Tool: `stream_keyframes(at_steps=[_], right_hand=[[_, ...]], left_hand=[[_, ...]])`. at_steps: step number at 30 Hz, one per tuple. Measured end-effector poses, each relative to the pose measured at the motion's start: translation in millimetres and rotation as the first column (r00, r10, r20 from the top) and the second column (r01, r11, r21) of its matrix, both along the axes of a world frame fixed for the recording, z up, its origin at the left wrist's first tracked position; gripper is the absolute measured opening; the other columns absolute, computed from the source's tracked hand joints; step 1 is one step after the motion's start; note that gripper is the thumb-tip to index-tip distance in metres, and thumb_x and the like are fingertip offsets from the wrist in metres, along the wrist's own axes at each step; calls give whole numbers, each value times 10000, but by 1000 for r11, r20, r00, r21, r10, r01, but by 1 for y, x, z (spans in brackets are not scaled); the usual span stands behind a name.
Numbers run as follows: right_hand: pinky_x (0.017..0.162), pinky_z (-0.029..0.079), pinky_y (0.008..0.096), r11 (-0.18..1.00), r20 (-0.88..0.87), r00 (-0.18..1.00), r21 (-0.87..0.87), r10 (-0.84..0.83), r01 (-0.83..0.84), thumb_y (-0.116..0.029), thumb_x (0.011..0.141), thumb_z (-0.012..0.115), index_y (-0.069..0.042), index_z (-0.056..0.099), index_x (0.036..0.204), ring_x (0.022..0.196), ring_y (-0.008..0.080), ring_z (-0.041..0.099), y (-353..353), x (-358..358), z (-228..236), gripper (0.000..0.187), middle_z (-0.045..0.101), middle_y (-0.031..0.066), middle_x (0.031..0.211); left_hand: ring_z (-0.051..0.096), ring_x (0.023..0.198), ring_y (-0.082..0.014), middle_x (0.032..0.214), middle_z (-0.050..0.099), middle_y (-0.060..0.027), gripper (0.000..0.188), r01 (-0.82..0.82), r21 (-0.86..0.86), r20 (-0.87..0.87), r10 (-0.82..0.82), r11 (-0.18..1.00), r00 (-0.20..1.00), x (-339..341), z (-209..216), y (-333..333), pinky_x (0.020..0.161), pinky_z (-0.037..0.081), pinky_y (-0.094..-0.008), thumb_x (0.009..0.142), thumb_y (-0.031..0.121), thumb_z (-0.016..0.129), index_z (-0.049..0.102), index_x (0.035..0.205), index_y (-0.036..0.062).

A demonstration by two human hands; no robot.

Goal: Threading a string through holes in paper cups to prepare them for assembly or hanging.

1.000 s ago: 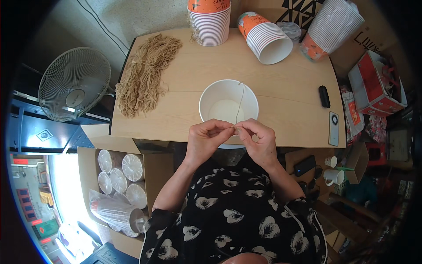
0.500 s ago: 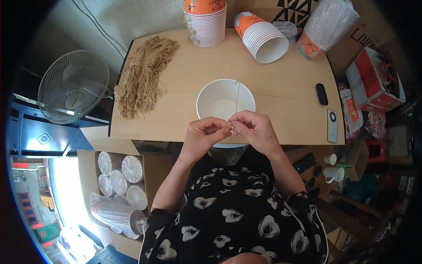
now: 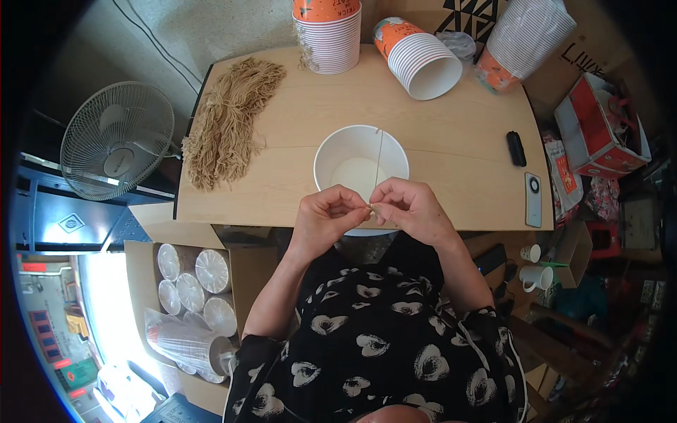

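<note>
At the table's near edge is a white paper bucket point(image 3: 326, 159), its inside showing and its near part hidden behind my hands. A thin tan cord point(image 3: 379, 158) runs from the bucket's far rim down across the opening to my fingers. My left hand point(image 3: 326, 220) pinches the cord's end between thumb and forefinger. Opposite it, my right hand point(image 3: 415, 213) pinches the same cord, fingertips touching the left ones. Whether a knot sits between them is too small to tell. A bundle of tan cords point(image 3: 229, 123) lies at the table's left.
Stacked orange-and-white buckets point(image 3: 330, 46) stand at the back, with another stack point(image 3: 416, 60) on its side and a wrapped stack point(image 3: 522, 46) at right. A black object point(image 3: 515, 149) and a phone point(image 3: 533, 201) lie right. A fan point(image 3: 116, 141) and a carton point(image 3: 247, 296) are left.
My right hand has shifted slightly and its fingers have closed nearer to the left fingertips. The small bit of cord hanging between them shows less now. The bucket stays in place.
</note>
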State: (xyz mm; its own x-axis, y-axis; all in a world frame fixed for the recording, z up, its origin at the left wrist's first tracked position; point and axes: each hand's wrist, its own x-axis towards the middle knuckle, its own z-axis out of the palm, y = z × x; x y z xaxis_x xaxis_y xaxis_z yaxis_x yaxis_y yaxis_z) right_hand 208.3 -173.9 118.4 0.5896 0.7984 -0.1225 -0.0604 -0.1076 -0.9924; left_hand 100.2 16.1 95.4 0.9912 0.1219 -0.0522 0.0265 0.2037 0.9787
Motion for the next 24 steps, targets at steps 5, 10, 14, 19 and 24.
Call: stream_keyframes(at_steps=[5, 10, 14, 19, 24], right_hand=[[714, 509, 213, 999, -4, 1000, 47, 16, -15, -3, 967, 624, 26, 644, 1036, 783, 55, 635, -2, 4, -3, 77, 668, 7, 857], [674, 474, 202, 995, -10, 996, 38, 91, -91, -48, 991, 609, 9, 629, 1035, 768, 47, 615, -3, 3, -5, 75, 657, 4, 843], [677, 499, 229, 999, -49, 999, 53, 5, -3, -25, 977, 600, 28, 623, 1012, 737, 68, 614, -1, -1, -4, 67, 657, 27, 809], [660, 448, 213, 986, 254, 956, 118, -145, 119, -94, 1012, 598, -4, 661, 1103, 743, 40, 538, -2, 3, 0, 142, 657, -13, 900], [660, 429, 211, 1000, 226, 974, 18, -11, 7, -70, 994, 618, 2, 678, 1059, 734, 38, 508, -2, 2, 6, 113, 654, -23, 930]], left_hand=[[708, 889, -111, 925, 734, -63, 73, 0, 82, -20, 2, 997, 1000, -1, 7, -4, 842, 585, -252, 914, -70, 706, 682, 968, -26], [708, 891, -110, 927, 736, -70, 66, -8, 137, -24, 11, 991, 1000, -1, 11, -5, 841, 588, -251, 915, -64, 710, 681, 963, -29], [714, 895, -120, 922, 734, -75, 74, 3, 14, 10, -3, 1000, 1000, 0, 6, -3, 847, 594, -259, 912, -67, 715, 675, 963, -32], [716, 879, -122, 930, 731, -75, 91, 23, -89, -8, -24, 996, 1000, -1, 5, 1, 814, 598, -256, 908, -66, 720, 671, 971, -22], [689, 825, -92, 906, 719, -56, 80, 25, -75, -27, -27, 997, 999, 1, 8, 2, 781, 574, -235, 914, -40, 724, 668, 970, -28]])
